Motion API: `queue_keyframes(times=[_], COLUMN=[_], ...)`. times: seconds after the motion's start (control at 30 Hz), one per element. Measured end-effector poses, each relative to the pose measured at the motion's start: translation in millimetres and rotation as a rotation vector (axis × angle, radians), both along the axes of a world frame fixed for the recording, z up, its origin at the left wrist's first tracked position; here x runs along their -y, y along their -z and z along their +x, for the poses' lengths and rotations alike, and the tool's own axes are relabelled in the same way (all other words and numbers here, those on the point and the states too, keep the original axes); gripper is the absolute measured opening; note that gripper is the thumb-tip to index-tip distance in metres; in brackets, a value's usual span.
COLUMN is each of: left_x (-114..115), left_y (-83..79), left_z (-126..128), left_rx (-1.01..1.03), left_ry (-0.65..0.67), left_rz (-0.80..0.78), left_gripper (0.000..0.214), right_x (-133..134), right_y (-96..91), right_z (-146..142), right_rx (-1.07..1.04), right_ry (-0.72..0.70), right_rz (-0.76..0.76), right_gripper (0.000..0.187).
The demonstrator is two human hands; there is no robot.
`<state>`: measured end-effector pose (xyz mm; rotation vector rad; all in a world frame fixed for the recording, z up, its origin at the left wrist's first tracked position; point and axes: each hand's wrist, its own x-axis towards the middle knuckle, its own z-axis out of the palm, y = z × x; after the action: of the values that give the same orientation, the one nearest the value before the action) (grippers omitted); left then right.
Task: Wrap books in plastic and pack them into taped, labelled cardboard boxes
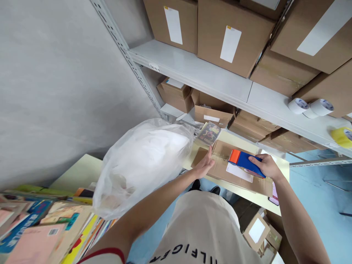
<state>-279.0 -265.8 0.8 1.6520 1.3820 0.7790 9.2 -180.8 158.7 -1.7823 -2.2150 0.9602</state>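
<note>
Tape dispenser (245,162), blue body with an orange end: held in the right hand (266,167), fingers clenched round its grip. The tape dispenser sits low over the top of a flat cardboard box (217,167), just above a white label (238,172) stuck to that box.

Left hand (205,165): fingers released and spread, palm resting flat on the near left part of the box top. It grasps nothing.

The box lies on a pale yellow surface (233,190), near the middle of it. A book with a dark, colourful cover (209,132) lies at the far edge of the surface, just beyond the box.

To the left, a large clear plastic bag (143,161) with white contents stands close beside the left forearm. A spread of books (41,227) lies at lower left, well apart from the box.

A grey metal shelf (192,69) runs above, loaded with brown cartons. Two white tape rolls (298,105) and one yellow roll (342,136) rest on its right end. A small carton with a white label (257,231) sits on the floor under the surface.
</note>
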Motion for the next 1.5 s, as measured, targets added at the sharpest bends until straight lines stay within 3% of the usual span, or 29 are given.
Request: queue_keyframes(times=[0.07,0.2,0.33,0.53,0.63,0.73,0.83,0.93,1.03,1.13,1.23,1.3,1.37,1.5], left_x=[-6,-26,-38,-38,-39,-41,-42,-39,-33,-29,-33,-37,-40,-42], left_y=[-11.3,-48.0,-71.0,-70.6,-73.1,-79.6,-87.2,-94.0,-98.1,-97.3,-94.0,-92.5,-92.1,-90.5], left_z=[-5,-8,4,7,8,10,11,16,42,96,156,183,195,193], left_rx=[-0.08,-0.291,-0.492,-0.615,-0.684,-0.764,-0.839,-0.91,-0.962,-0.93,-0.853,-0.821,-0.806,-0.809], left_ry=[0.047,0.183,0.364,0.361,0.36,0.371,0.387,0.39,0.427,0.526,0.58,0.571,0.553,0.532], left_rz=[0.048,0.252,0.197,0.15,0.133,0.113,0.09,0.087,0.087,0.126,0.176,0.197,0.201,0.174], left_gripper=[0.094,0.152,0.156,0.156,0.155,0.153,0.15,0.145,0.133,0.121,0.127,0.131,0.132,0.134], right_x=[-1,-1,1,-3,-5,-5,-6,-7,-9,-12,-14,-15,-17,-21], right_y=[-0.6,-1.7,-5.1,-19.7,-26.6,-28.3,-23.7,-13.6,-1.8,8.2,15.2,18.1,20.3,25.9], right_z=[-1,0,-3,0,37,97,151,180,184,174,164,164,172,208], right_rx=[-0.022,-0.021,0.022,0.126,0.093,0.109,0.177,0.166,0.101,0.047,-0.015,-0.043,-0.06,-0.089], right_ry=[-0.014,-0.009,-0.012,-0.029,-0.02,0.01,0.054,0.063,0.008,-0.044,-0.068,-0.069,-0.065,-0.055], right_rz=[-0.008,-0.028,-0.041,-0.123,-0.209,-0.275,-0.341,-0.394,-0.339,-0.247,-0.21,-0.224,-0.269,-0.393], right_gripper=[0.053,0.055,0.054,0.058,0.059,0.061,0.063,0.063,0.063,0.064,0.065,0.065,0.065,0.064])
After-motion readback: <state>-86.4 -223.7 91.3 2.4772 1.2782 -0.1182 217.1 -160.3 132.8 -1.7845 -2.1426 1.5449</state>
